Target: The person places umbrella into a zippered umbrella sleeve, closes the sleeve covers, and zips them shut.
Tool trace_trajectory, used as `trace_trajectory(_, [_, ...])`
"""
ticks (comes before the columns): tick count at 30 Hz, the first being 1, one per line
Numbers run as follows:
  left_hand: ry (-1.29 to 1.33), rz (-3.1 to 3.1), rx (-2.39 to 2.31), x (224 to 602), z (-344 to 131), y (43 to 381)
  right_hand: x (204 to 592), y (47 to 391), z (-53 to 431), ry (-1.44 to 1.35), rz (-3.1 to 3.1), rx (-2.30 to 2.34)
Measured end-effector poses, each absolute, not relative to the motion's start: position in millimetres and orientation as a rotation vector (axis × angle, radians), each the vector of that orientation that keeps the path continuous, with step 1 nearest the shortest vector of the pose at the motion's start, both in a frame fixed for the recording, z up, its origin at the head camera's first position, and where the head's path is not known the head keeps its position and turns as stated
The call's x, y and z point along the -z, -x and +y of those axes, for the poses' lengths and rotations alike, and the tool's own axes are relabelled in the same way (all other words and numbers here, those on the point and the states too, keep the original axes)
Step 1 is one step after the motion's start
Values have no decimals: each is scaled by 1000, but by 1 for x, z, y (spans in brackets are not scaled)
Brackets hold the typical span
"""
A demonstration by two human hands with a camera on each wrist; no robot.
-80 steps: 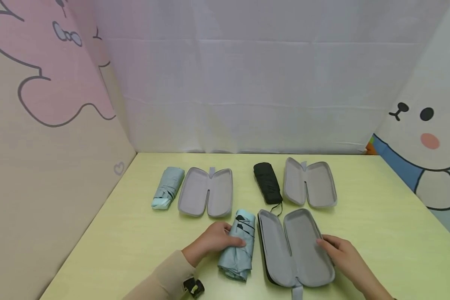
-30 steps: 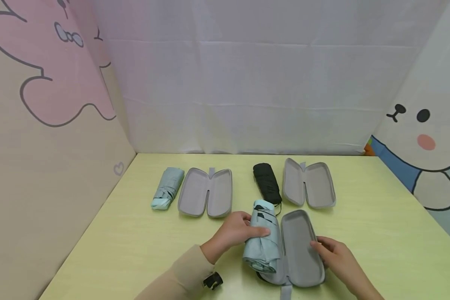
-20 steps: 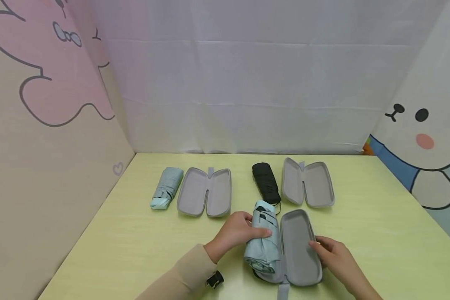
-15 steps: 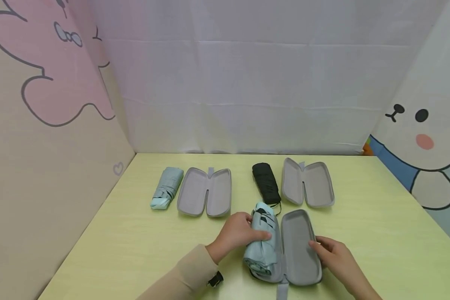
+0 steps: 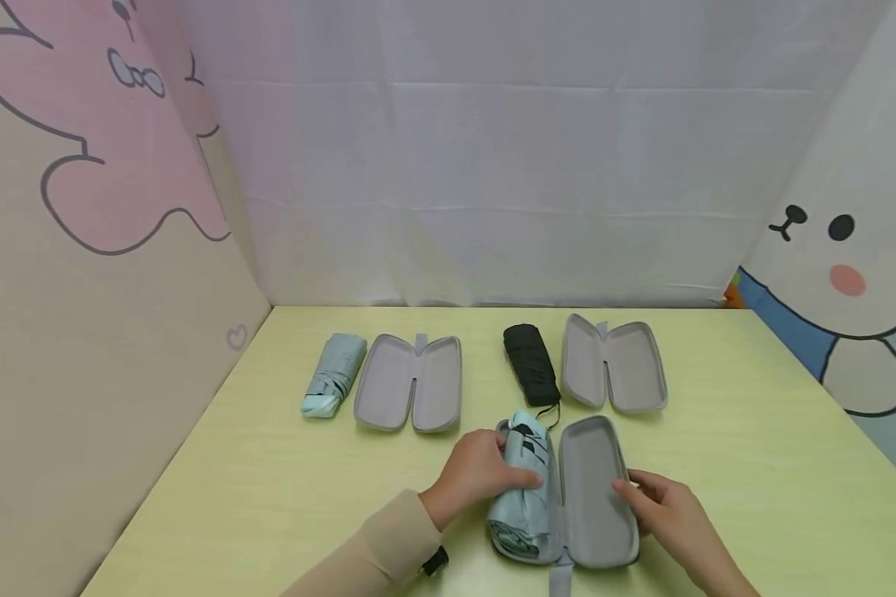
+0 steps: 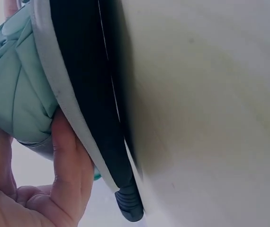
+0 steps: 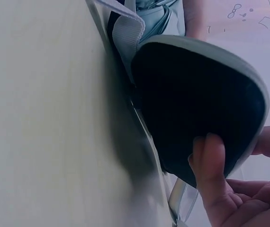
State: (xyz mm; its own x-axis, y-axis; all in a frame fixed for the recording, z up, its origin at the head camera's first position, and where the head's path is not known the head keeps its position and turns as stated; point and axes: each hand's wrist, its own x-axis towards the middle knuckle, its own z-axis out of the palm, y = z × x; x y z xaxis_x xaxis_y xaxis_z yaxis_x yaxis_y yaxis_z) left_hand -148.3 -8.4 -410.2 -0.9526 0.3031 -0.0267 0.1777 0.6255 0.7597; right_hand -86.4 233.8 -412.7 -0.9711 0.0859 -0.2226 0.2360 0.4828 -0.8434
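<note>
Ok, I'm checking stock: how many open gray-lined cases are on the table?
3: the back-left case, the back-right case beside a black folded umbrella, and the front case, with a light-blue folded umbrella over its left half.

1. Head view: even, moderately bright, diffuse light over the front hard-shell case (image 5: 601, 497); outlines there are crisp.
2. Beyond the case, the white cloth backdrop (image 5: 508, 191) looks greyish, tinged lilac toward its left, with its creases faintly shaded.
3. Just behind the case, the black folded umbrella (image 5: 532, 365) is so dark that its folds barely read.
4. Right of the case, a faint, soft-edged shadow lies on the tabletop (image 5: 754, 464) by the right hand (image 5: 675, 514).
5. Left wrist view: cool cast; the tabletop beside the case is pale and blurred, edged by deep shadow.
6. Right wrist view: dim and purplish; the case's outside is nearly black, a wide, blurred shadow beside it.
</note>
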Motion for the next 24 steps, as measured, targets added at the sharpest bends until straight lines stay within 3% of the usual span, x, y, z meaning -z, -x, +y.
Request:
trace_trajectory(12, [-248, 2334, -1408, 414, -20, 154, 413, 87, 234, -267, 2584, 1500])
trace_trajectory(24, [-400, 2469, -1247, 416, -29, 157, 412, 87, 233, -297, 2582, 1494])
